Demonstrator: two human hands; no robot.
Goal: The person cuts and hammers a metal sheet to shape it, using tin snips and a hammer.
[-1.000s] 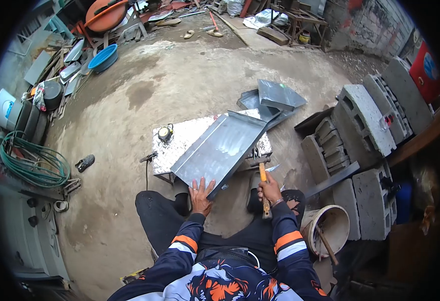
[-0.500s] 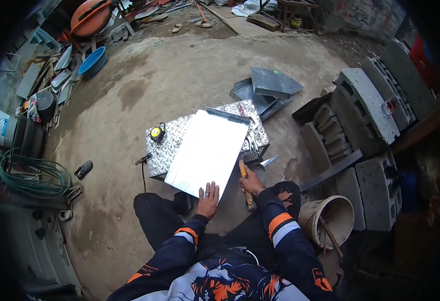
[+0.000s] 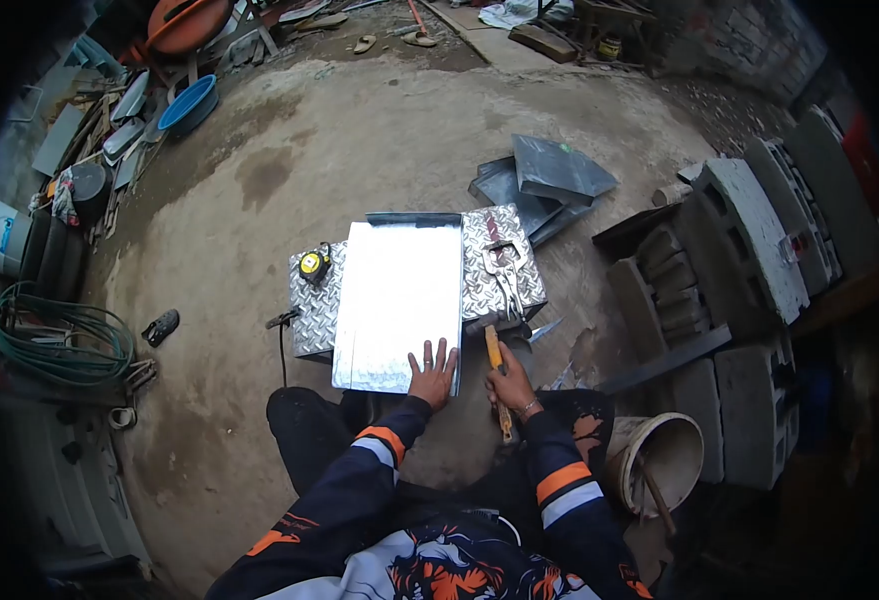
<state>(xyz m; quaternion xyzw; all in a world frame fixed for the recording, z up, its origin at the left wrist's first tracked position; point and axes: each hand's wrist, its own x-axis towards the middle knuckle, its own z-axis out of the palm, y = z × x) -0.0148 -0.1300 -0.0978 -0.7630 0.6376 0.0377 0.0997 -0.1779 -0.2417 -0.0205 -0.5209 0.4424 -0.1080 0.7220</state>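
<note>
A bright piece of sheet metal (image 3: pixel 399 300) with a bent-up far edge lies across a diamond-plate box (image 3: pixel 304 325) in front of me. My left hand (image 3: pixel 432 376) rests flat on its near right corner, fingers spread. In my right hand (image 3: pixel 510 382) is a hammer (image 3: pixel 494 350) with a yellow handle, held just right of the sheet. The hammer's dark head is close to the box's near edge. Locking clamp pliers (image 3: pixel 505 272) lie on the box to the right of the sheet, and a yellow tape measure (image 3: pixel 313 266) sits to the left.
Several bent metal pieces (image 3: pixel 559 170) lie on the floor beyond the box. Concrete blocks (image 3: pixel 749 240) and a bucket (image 3: pixel 659 460) with a wooden handle inside stand at the right. A green hose (image 3: pixel 54 340), a shoe (image 3: pixel 160 328) and a blue basin (image 3: pixel 189 105) are at the left.
The sheet has turned counterclockwise, from slanted to nearly straight on the box, uncovering more of the clamp pliers. My left hand has shifted right and up with its fingers spread wider.
</note>
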